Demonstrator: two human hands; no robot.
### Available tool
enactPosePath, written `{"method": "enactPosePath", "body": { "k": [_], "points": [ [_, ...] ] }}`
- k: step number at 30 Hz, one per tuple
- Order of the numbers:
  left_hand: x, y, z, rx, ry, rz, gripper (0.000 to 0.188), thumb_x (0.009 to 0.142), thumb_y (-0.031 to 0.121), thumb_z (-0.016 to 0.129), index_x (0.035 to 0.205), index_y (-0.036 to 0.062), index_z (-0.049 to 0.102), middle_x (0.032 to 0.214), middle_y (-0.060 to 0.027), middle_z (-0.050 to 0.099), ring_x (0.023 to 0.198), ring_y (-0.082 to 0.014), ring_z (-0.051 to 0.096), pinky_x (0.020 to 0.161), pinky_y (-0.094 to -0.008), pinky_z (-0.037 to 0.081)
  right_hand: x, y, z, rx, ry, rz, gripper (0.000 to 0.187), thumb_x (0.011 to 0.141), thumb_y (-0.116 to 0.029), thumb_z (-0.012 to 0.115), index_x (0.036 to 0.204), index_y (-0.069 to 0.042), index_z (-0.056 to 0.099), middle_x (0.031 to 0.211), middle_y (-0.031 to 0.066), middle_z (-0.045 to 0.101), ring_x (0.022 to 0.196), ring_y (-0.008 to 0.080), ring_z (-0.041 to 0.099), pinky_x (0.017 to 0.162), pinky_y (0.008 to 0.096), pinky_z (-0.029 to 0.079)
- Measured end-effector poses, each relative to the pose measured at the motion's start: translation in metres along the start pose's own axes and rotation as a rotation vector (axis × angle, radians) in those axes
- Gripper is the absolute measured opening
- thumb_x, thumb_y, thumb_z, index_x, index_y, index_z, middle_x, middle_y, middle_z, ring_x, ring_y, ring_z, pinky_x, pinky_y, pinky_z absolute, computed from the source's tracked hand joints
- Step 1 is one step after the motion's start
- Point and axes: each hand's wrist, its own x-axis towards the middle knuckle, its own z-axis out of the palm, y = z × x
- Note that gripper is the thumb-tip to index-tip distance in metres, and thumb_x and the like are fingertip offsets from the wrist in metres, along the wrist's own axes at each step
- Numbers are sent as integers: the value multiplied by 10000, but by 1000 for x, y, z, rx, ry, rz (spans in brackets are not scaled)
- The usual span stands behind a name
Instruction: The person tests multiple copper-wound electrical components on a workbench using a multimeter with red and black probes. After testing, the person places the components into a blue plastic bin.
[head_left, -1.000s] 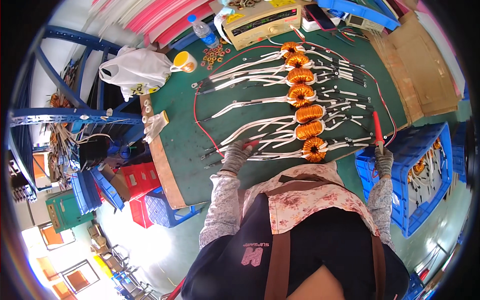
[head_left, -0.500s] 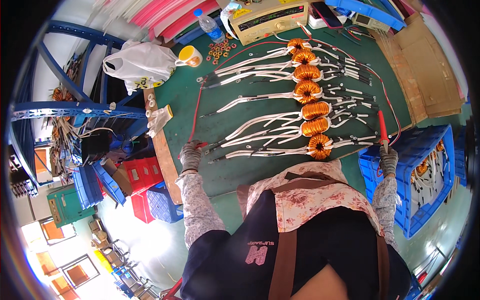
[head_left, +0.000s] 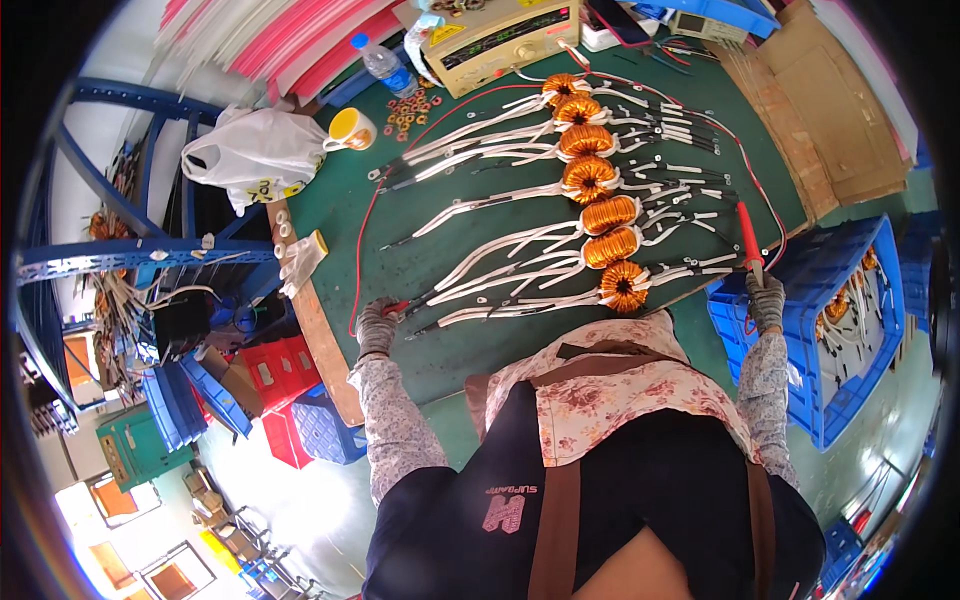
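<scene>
Your left hand: closed on a red clip, near the white leads; contact unclear. Coils: in a row on the desk. Your right hand: grip clenched round a red tool, near the right lead ends. Step, apparently: bringing clip and tool to opposite ends. Next move calls for steady contact.

The left hand in a grey knitted glove is shifting farther left of the nearest orange copper-wound ring coil; a second ago over that coil's white sleeved leads, it is now staying past their black ends. The small red handheld piece is travelling along, the thin red cable is reaching farther left of the coil, and the pale floral fabric sleeve is following.
</scene>
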Motion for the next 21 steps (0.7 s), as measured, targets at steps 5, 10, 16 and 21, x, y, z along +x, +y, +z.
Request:
{"method": "enactPosePath", "body": {
  "k": [5, 10, 16, 21],
  "points": [
    [-2, 14, -5, -37, 0, 24, 306, 653, 60, 629, 954, 116, 648, 933, -109, 638, 916, -248, 599, 820, -327, 458, -12, -23, -7, -4, -16, -32, 309, 773, -293, 597, 935, -32, 631, 700, 140, 612, 628, 228, 572, 595, 362, 429],
    [0, 2, -4, -106, -23, 92, 316, 647, 17, 615, 956, 76, 640, 901, -105, 643, 879, -220, 606, 805, -303, 457, -3, -6, 3, 97, -50, 37, 281, 775, -253, 586, 939, -26, 611, 676, 115, 594, 600, 185, 539, 567, 341, 419],
    [3, 9, -2, -147, -50, 16, 318, 664, -31, 617, 966, 64, 637, 915, -90, 649, 883, -199, 603, 806, -304, 454, -6, 2, 8, 148, 16, -15, 298, 763, -233, 602, 976, -24, 598, 747, 149, 616, 662, 243, 588, 613, 346, 444],
    [-3, -5, -2, -137, -15, 56, 312, 685, -21, 615, 987, 57, 625, 952, -85, 639, 905, -186, 588, 825, -300, 440, -30, -28, -8, -69, -31, -2, 306, 793, -288, 565, 991, -56, 585, 820, 194, 617, 790, 354, 592, 671, 417, 460]
  ]
}}
